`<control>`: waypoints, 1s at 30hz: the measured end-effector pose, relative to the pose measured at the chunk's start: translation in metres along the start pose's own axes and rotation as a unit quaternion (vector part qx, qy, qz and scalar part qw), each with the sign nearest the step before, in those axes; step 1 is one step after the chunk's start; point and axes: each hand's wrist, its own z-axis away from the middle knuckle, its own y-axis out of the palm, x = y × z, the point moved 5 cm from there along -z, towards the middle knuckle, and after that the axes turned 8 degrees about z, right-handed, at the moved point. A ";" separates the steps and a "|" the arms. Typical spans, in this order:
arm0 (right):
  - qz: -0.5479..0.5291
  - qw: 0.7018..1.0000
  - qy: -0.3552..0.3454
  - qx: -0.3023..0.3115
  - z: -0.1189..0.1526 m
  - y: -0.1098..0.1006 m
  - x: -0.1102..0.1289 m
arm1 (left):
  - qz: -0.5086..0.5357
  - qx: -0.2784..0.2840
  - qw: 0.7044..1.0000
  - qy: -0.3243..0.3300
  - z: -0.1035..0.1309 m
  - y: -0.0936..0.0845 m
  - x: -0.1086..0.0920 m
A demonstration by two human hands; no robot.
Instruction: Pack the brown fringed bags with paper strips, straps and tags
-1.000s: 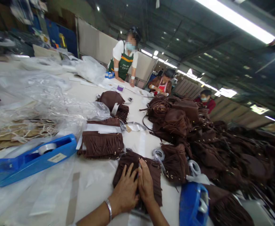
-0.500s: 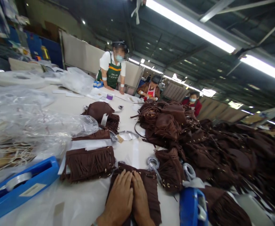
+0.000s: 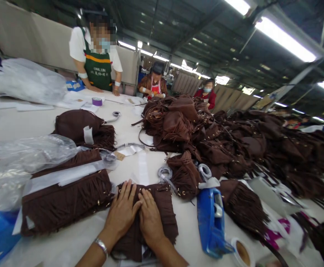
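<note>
Both palms press on a flat brown fringed bag (image 3: 166, 211) with small metal eyelets along its upper edge. My left hand (image 3: 124, 211) lies on its left half, fingers stretched and pointing away from me. Beside it, my right hand (image 3: 150, 217) rests flat on the middle, fingers extended and the two hands nearly touching. To the left lies another fringed bag (image 3: 67, 200) with a white strip (image 3: 67, 174) across it. A rounder brown bag (image 3: 77, 126) sits behind that one.
A blue tape dispenser (image 3: 210, 222) stands to the right, with a tape roll (image 3: 243, 253) beside it. Another blue dispenser (image 3: 0, 230) is at the left edge. Brown bags (image 3: 184, 122) are heaped at back right. Clear plastic (image 3: 28, 159) covers the left side. Co-workers stand beyond.
The head view has shifted, so the co-worker and bags appear nearer and further left. My hands have spread slightly apart on the bag, left hand moving toward its left side.
</note>
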 end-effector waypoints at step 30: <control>-0.022 0.995 -0.003 0.094 -0.012 0.013 -0.033 | 0.089 -0.127 0.987 0.028 0.053 0.058 -0.038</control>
